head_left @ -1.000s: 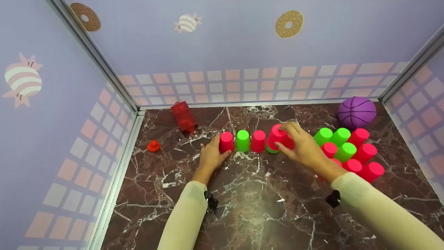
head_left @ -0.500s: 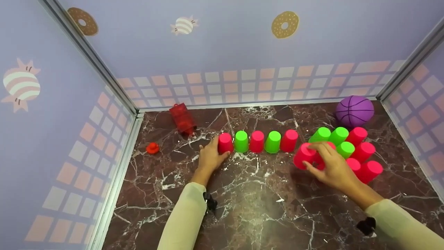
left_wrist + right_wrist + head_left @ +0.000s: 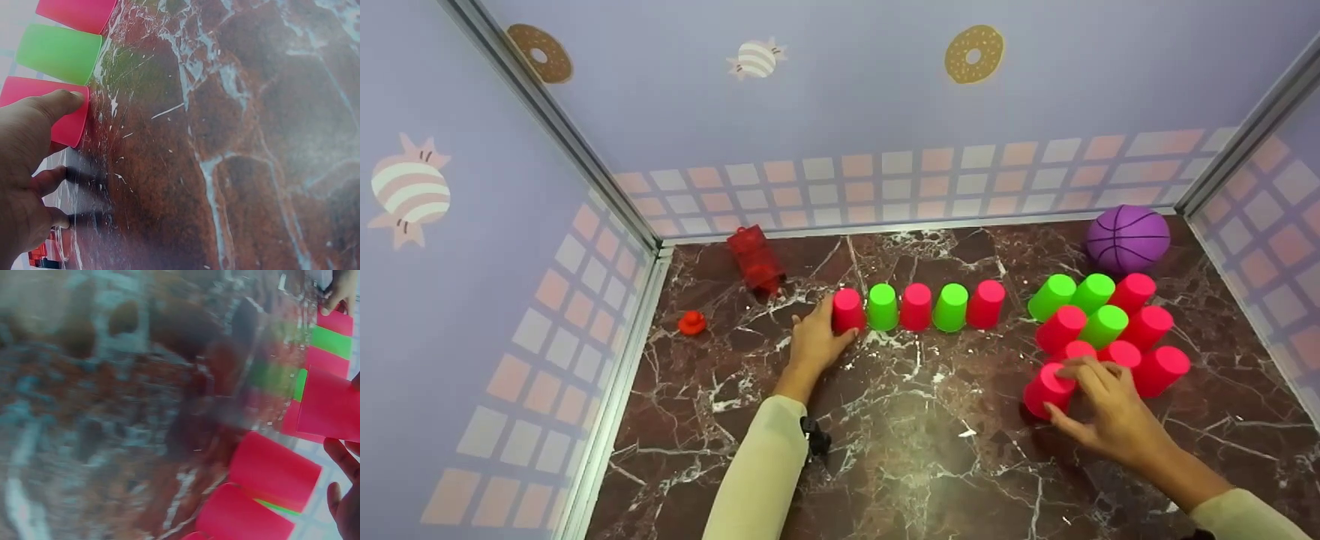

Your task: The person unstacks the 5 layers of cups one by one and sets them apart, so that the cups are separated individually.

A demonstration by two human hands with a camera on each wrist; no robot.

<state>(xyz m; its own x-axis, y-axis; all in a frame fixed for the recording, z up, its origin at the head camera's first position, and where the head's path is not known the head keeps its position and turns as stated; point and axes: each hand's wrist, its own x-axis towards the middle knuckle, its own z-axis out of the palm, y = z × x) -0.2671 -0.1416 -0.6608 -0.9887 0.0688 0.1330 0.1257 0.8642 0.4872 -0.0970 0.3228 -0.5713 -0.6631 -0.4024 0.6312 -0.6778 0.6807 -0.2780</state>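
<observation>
My left hand (image 3: 814,345) holds the leftmost pink cup (image 3: 847,309) of a row, its thumb across the cup's front in the left wrist view. Beside that cup, upside down, stand a green cup (image 3: 883,307), a pink one (image 3: 916,307), another green cup (image 3: 951,307) and a pink cup (image 3: 986,305) at the right end. My right hand (image 3: 1117,412) grips another pink cup (image 3: 1048,391), bottom up and tilted, at the near left of a cup cluster. Dark shading lies under it. The right wrist view shows this pink cup (image 3: 332,405) large beside the fingers.
Several upside-down pink and green cups (image 3: 1147,328) form the cluster at right. Behind them sits a purple ball (image 3: 1127,238). A translucent red container (image 3: 755,259) lies at back left, near a small orange-red object (image 3: 692,323). Patterned walls (image 3: 847,97) enclose the marbled surface.
My right hand has carried its pink cup from over the row rightward and nearer, to the cluster's front. The row's right end is uncovered. My left hand stays on the leftmost cup.
</observation>
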